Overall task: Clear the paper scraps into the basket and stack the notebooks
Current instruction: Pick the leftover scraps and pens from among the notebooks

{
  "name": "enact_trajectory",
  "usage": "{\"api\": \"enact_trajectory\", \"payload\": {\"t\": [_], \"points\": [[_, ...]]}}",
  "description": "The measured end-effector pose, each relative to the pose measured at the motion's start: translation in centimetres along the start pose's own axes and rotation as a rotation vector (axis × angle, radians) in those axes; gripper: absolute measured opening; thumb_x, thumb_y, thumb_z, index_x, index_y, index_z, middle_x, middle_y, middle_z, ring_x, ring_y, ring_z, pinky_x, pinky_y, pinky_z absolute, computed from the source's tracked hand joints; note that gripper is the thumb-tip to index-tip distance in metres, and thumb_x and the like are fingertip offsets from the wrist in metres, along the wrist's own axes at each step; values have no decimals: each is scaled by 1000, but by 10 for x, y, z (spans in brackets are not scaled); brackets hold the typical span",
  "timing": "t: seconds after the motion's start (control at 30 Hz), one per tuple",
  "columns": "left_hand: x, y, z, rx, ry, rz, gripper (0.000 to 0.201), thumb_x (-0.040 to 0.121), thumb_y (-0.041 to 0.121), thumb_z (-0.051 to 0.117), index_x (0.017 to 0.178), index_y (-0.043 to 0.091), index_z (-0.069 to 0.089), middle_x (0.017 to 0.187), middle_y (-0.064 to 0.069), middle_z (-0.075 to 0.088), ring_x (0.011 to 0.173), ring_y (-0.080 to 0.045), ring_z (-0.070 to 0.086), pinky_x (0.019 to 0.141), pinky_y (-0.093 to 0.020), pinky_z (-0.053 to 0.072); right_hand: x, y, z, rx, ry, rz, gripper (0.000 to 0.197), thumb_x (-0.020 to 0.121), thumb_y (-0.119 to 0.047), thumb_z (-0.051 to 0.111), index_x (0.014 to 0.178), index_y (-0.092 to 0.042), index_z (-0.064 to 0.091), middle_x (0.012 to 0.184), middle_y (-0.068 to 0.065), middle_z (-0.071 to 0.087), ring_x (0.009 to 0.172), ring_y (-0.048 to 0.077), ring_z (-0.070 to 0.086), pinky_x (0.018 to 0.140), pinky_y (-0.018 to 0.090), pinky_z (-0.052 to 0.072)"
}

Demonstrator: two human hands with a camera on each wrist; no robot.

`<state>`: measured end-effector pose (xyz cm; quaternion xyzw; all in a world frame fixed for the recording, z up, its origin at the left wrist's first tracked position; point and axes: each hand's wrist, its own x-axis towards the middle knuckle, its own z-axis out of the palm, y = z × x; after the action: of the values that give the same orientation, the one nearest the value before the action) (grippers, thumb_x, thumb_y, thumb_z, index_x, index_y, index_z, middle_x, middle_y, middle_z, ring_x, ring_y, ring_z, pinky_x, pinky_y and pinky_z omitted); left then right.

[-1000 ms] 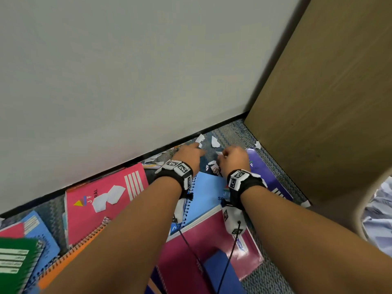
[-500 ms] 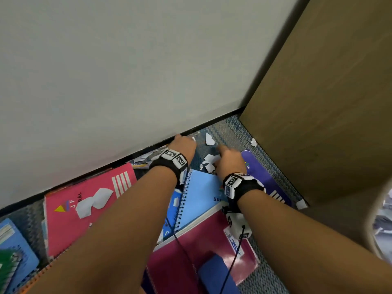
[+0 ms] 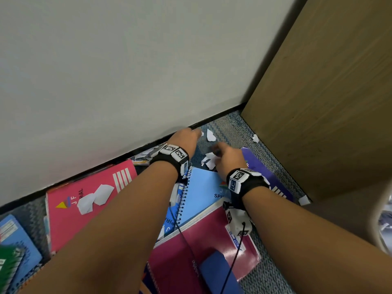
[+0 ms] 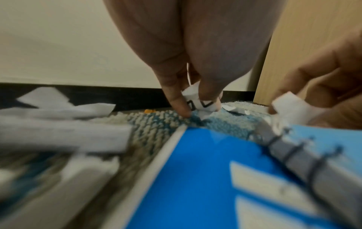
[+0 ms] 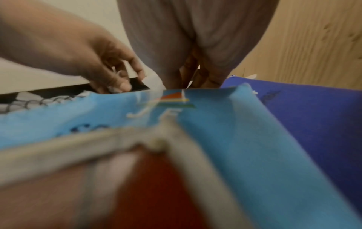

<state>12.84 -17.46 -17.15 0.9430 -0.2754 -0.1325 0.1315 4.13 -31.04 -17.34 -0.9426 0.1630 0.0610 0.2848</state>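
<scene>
Notebooks lie scattered on the carpet: a pink one point(image 3: 70, 211), a light blue spiral one point(image 3: 203, 187), a purple one point(image 3: 265, 172) and a maroon one point(image 3: 191, 247). White paper scraps point(image 3: 210, 135) lie near the wall. My left hand point(image 3: 198, 133) reaches to the baseboard. In the left wrist view its fingertips point(image 4: 178, 106) pinch a printed paper scrap point(image 4: 197, 102) down on the carpet. My right hand point(image 3: 215, 152) sits just right of it and grips a white scrap point(image 4: 288, 105). More scraps point(image 3: 209, 162) lie under its thumb. No basket shows.
A wooden cabinet side point(image 3: 328, 102) stands close on the right, the white wall point(image 3: 127, 71) ahead. Loose scraps lie by the cabinet point(image 3: 255, 137), at its corner point(image 3: 304, 200) and on the pink cover point(image 3: 95, 197). Blue point(image 3: 14, 236) and green point(image 3: 6, 268) notebooks lie at the far left.
Both hands have moved forward toward the wall among the scraps. My left fingers have come down on a scrap by the baseboard. The view has shifted slightly right.
</scene>
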Motion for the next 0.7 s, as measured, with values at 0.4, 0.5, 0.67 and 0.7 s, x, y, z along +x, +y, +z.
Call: {"api": "enact_trajectory", "payload": {"t": [0.4, 0.5, 0.67, 0.7], "points": [[21, 12, 9, 220, -83, 0, 36, 99, 10, 38, 129, 7, 58, 122, -20, 50, 109, -38, 57, 92, -43, 48, -1, -2, 14, -266, -112, -207, 28, 86, -9, 59, 109, -15, 73, 121, 12, 61, 109, 32, 59, 85, 34, 50], [15, 11, 7, 236, -46, -46, 30, 96, 5, 43, 120, -2, 60, 130, -17, 43, 107, -33, 58, 93, -37, 44, 0, 3, 17, -182, -55, -168, 25, 82, -4, 59, 100, -10, 75, 117, 12, 62, 104, 33, 60, 84, 34, 50], [14, 8, 7, 133, -52, -37, 39, 94, 3, 38, 132, 4, 46, 133, -15, 49, 111, -36, 56, 92, -45, 45, -1, 8, 14, -62, 31, -76, 30, 83, -1, 57, 107, -7, 73, 105, 19, 69, 101, 35, 62, 86, 34, 48], [14, 9, 6, 153, -52, -16, 40, 94, 0, 37, 132, 2, 47, 136, -14, 47, 114, -35, 55, 95, -45, 45, 0, 9, 13, -39, 57, -38, 27, 84, -1, 56, 105, -5, 72, 102, 21, 69, 99, 36, 63, 83, 33, 47]]}}
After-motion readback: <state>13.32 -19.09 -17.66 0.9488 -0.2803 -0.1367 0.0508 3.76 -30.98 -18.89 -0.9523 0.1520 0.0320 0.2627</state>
